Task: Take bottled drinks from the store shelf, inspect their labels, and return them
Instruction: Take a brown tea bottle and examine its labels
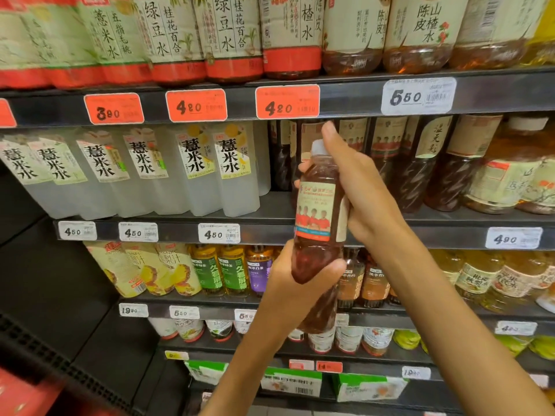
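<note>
In the head view, a person is holding a reddish-brown tea bottle [318, 217] upright in front of the store shelf [345, 97], its photo label [313, 210] turned toward the camera. The right hand [357, 187] is wrapping the bottle's upper half from the right, fingers curled round behind it with fingertips showing at the left edge, thumb lying up beside the white cap [319, 146]. The left hand [295, 276] is cupping the bottle's lower part from below and left, thumb pressing across the front under the label. Behind the bottle, dark bottles of the same kind [387, 157] are standing on the middle shelf; to the bottle's left, clear bottles with white labels [231, 166] are lined up.

The bottle is looking full, so it will likely feel moderately heavy for its size. Its plastic wall should give a little under pressure, and the smooth label film may be slippery. The best hold is probably round the labelled middle, with support under the base.
</note>
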The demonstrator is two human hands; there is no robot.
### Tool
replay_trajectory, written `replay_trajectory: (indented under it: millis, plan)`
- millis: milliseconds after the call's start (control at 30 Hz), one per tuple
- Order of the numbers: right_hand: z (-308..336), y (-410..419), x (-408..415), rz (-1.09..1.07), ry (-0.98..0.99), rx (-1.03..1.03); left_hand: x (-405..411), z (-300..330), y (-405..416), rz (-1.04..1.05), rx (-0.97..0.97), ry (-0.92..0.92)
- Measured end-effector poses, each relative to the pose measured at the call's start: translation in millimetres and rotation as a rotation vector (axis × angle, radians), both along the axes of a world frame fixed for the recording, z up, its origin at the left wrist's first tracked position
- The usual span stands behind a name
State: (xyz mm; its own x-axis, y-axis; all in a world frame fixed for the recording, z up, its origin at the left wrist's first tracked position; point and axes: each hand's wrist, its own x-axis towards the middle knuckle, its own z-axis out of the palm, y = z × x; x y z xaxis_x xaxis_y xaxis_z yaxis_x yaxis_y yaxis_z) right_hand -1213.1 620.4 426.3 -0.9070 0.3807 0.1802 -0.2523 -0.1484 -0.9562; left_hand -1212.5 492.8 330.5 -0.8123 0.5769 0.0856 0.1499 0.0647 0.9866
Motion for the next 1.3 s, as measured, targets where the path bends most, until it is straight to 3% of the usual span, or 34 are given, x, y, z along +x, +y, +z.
replay_trajectory:
  millis: [67,133,233,433,600,733,967,1167,1300]
  plan:
    - [-1.3,0.6,-2.2,0.075,-0.024,-0.062,-3.3,-2.0,-4.1,-0.054,0.139,-0.177]
    - [-5.8,0.2,-3.7,0.176,-0.02,-0.104,-9.6,-1.2,-12.1,-0.263,0.336,-0.361]
    - [-15.5,-2.0,-6.5,0.286,-0.014,-0.175,-20.8,-1.3,-22.0,-0.371,0.469,-0.47]
    - [-12.5,-10.8,-19.9,0.223,0.131,-0.219,-39.8,6.8,-21.8,-0.071,0.228,-0.218]
    - [-14.6,-13.6,-37.4,0.11,0.046,-0.197,-46.2,5.3,-15.5,0.079,0.152,0.044]
    - [-15.5,-20.2,-50.2,-0.036,0.006,-0.075,-60.9,1.8,-10.7,0.144,0.194,0.12]
    - [-10.5,-20.2,-60.7,-0.233,0.067,0.544,-90.0,3.9,6.5,0.221,0.219,0.27]
    - [-31.8,-16.3,-49.9,-0.414,0.174,0.4,-94.9,2.5,17.9,0.272,0.162,0.33]
    - [-36.7,-8.1,-42.5,-0.584,0.284,0.5,-94.0,5.3,20.1,0.327,0.177,0.336]
